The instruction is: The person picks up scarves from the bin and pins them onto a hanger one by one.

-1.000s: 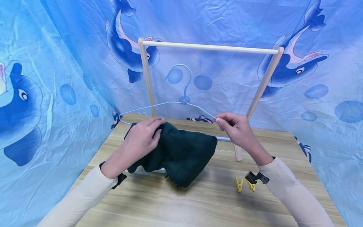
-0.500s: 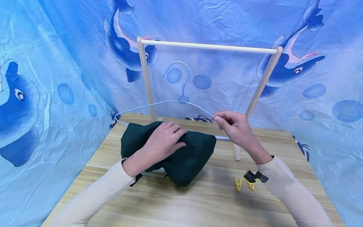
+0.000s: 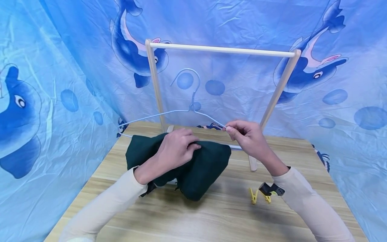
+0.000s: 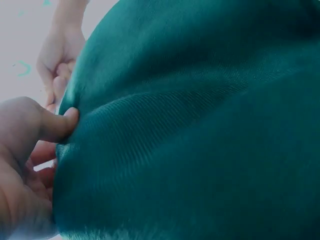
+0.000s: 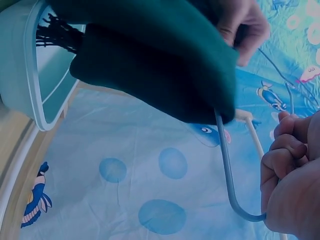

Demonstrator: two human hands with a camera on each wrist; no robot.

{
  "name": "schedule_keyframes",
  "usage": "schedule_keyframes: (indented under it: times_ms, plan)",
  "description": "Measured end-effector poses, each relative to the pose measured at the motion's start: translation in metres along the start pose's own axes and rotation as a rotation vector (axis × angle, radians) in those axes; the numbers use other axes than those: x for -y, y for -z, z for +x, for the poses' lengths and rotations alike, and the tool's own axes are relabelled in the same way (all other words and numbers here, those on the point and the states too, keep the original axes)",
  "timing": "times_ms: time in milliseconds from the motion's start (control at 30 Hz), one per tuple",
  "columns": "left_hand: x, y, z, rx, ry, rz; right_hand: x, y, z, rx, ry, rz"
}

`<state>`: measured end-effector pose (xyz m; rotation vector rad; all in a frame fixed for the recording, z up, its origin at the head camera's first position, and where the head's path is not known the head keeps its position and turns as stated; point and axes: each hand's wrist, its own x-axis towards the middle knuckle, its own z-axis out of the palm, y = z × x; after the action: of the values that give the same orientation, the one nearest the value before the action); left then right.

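Observation:
A dark green scarf point(image 3: 208, 168) with black fringe is draped over the lower bar of a pale blue clothes hanger point(image 3: 192, 106), both hanging above the table. My left hand point(image 3: 176, 148) pinches the scarf where it folds over the bar; in the left wrist view the thumb point(image 4: 71, 119) presses on the cloth, the other fingers behind it. My right hand point(image 3: 246, 137) grips the hanger's sloping right arm, so the hook points up. The right wrist view shows the bar's bare bent end emerging from the scarf point(image 5: 150, 70) beside my right hand point(image 5: 295, 165).
A wooden rack point(image 3: 223, 49) with a white top rail stands at the table's back. Two yellow clothespins point(image 3: 254, 196) lie at the right of the wooden table point(image 3: 211, 222). Below the scarf is a pale basin point(image 5: 15, 65). Blue dolphin-print curtains surround the table.
My left hand has slid rightward along the scarf's top fold to its middle, and its thumb now pinches there. The hanger has shifted slightly left and dipped a little, still held by my right hand.

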<state>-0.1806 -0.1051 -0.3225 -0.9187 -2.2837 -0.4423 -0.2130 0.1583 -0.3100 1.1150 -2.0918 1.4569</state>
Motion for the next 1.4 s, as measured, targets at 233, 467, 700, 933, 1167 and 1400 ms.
schedule_keyframes:
  times_ms: [233, 467, 700, 933, 1167, 1400]
  plan:
    - [-0.011, 0.013, 0.019, 0.037, 0.261, -0.18, 0.002, -0.003, 0.003, 0.005, -0.008, -0.027]
    - [-0.014, 0.007, 0.032, 0.152, 0.351, -0.168, 0.004, -0.005, 0.005, -0.001, 0.003, -0.034]
    - [-0.013, -0.006, 0.036, 0.198, 0.315, -0.078, 0.006, -0.006, 0.006, -0.011, 0.033, -0.022]
    - [-0.011, -0.015, 0.029, 0.186, 0.224, -0.097, 0.006, -0.005, 0.007, -0.016, 0.037, -0.006]
    - [-0.007, -0.019, 0.023, 0.184, -0.027, -0.096, 0.008, -0.006, 0.008, -0.023, 0.03, -0.02]
    - [-0.009, -0.025, 0.024, 0.104, -0.195, -0.126, 0.007, -0.006, 0.008, -0.024, 0.026, -0.025]
